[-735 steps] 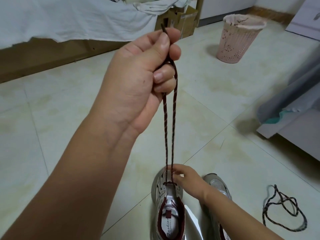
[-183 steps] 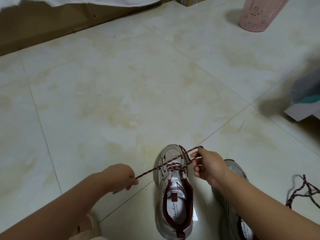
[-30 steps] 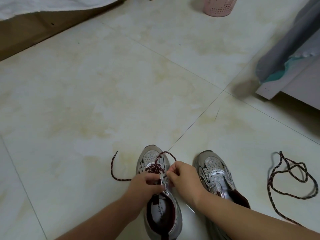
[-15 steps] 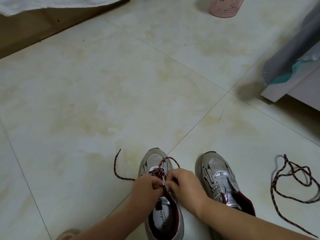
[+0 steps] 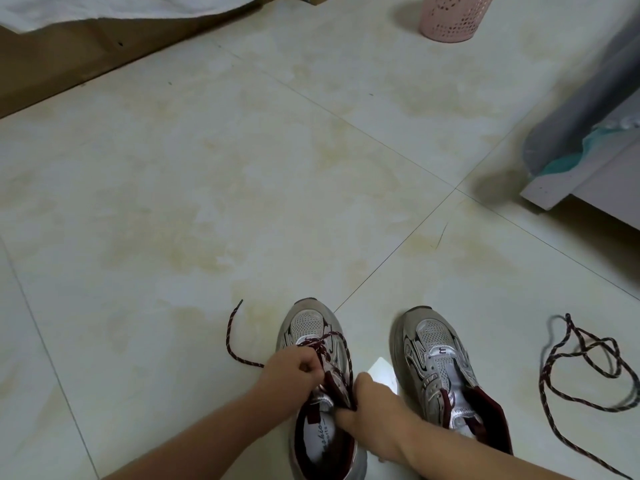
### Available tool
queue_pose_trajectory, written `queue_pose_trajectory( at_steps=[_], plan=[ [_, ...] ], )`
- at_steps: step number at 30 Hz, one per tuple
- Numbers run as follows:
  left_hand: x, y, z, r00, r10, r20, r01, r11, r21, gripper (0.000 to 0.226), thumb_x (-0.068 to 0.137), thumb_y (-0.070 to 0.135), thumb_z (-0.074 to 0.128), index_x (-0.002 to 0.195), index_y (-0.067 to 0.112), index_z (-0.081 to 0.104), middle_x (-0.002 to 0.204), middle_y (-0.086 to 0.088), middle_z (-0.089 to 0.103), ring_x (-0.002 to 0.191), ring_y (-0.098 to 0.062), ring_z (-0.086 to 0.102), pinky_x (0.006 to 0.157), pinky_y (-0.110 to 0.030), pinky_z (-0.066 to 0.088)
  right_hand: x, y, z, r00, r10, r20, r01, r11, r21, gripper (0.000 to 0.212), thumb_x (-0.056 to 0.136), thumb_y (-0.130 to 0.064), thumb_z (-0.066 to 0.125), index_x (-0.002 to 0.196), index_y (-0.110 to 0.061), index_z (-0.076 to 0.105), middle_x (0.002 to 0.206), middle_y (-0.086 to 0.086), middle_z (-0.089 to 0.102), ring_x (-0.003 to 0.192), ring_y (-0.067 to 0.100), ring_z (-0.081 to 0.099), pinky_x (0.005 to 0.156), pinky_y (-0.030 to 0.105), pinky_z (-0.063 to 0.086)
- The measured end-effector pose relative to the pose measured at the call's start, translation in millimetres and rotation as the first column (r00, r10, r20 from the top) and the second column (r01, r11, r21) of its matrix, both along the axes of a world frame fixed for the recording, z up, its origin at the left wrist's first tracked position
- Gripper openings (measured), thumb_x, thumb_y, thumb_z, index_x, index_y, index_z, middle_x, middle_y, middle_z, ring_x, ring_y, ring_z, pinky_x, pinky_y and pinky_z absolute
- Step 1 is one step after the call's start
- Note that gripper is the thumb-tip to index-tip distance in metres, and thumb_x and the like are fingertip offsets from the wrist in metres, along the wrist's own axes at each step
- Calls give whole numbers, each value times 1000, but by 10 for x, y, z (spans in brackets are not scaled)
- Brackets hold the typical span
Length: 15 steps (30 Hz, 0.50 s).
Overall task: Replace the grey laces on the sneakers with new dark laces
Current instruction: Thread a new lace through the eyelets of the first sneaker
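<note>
Two silver-and-maroon sneakers stand side by side on the tiled floor. The left sneaker (image 5: 313,327) has a dark maroon speckled lace (image 5: 235,348) crossed through its front eyelets, one end trailing left across the floor. My left hand (image 5: 292,370) grips the lace at the shoe's left side. My right hand (image 5: 372,403) pinches the other strand and the tongue's edge at the right eyelets. The right sneaker (image 5: 440,362) has no lace. A second dark lace (image 5: 585,372) lies loose on the floor at the right.
A pink perforated bin (image 5: 453,15) stands at the back. A wooden bed base (image 5: 69,60) with a white sheet runs along the back left. Grey furniture with a teal cloth (image 5: 588,143) juts in at the right. A white paper (image 5: 382,370) lies between the shoes.
My right hand has slid back toward the shoe's opening, pulling its strand along the right eyelets. The left hand stays at the left eyelets. The camera has shifted slightly.
</note>
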State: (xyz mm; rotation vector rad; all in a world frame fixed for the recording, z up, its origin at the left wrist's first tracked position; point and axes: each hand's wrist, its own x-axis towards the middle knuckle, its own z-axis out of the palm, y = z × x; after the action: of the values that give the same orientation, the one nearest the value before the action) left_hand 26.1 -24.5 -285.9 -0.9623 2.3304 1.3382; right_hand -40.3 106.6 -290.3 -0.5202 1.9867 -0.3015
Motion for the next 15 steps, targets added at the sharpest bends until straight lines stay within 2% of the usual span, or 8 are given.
queue_pose_trajectory(
  at_steps=[2,3,6,8,10,11,13,15],
  plan=[
    [26,-96,56,999,10,31,-14,992,125,32,84,1,53,57,17,47,59,4,45,55,-5,41,51,-10,36,33,-21,-18,997,-61,42,61,998,-16,32,80,-45,56,89,-22,35,100,4,54,87,28,60,60,30,50],
    [49,-143,89,999,15,45,-23,984,175,31,85,1,52,58,16,48,61,2,47,57,-7,43,52,-12,39,51,-34,-27,995,-87,51,89,995,-36,34,79,-44,58,92,-21,37,99,4,54,87,29,62,57,28,51],
    [107,-274,185,997,60,50,-74,937,341,32,86,-2,50,59,15,49,64,-1,49,63,-13,46,64,-23,46,64,-58,-32,977,-210,38,212,974,-73,34,78,-37,62,92,-16,38,92,5,58,85,33,66,72,39,55],
    [134,-376,289,999,36,-5,-30,894,446,24,83,6,54,61,16,50,65,0,46,68,-16,42,70,-29,41,32,-58,-42,947,-313,69,318,945,-78,33,79,-31,63,88,-15,36,79,9,59,59,31,64,58,41,55],
    [153,-482,434,995,6,-97,45,853,519,7,69,21,59,66,16,56,68,0,48,71,-18,40,74,-32,34,1,-64,-55,939,-327,103,335,939,-79,30,80,-27,61,89,-13,36,72,9,58,41,24,56,45,35,52],
    [168,-552,498,990,13,-140,67,828,556,19,64,27,62,71,10,59,72,0,55,74,-20,45,77,-32,36,-7,-68,-56,945,-309,106,317,945,-80,27,81,-27,60,88,-13,38,71,9,58,39,22,54,42,32,50],
    [202,-715,643,969,135,-205,50,710,702,36,57,30,73,75,1,59,90,-2,69,93,-21,62,86,-29,47,-5,-76,-46,958,-269,103,278,957,-85,23,82,-29,59,84,-15,40,70,8,59,40,22,54,42,30,49],
    [229,-835,828,904,323,-280,74,527,847,29,56,26,82,65,9,61,89,-13,69,99,-27,65,88,-32,53,4,-84,-27,964,-245,104,254,963,-90,20,84,-29,57,83,-16,41,71,8,59,40,23,54,42,31,50]
  ],
)
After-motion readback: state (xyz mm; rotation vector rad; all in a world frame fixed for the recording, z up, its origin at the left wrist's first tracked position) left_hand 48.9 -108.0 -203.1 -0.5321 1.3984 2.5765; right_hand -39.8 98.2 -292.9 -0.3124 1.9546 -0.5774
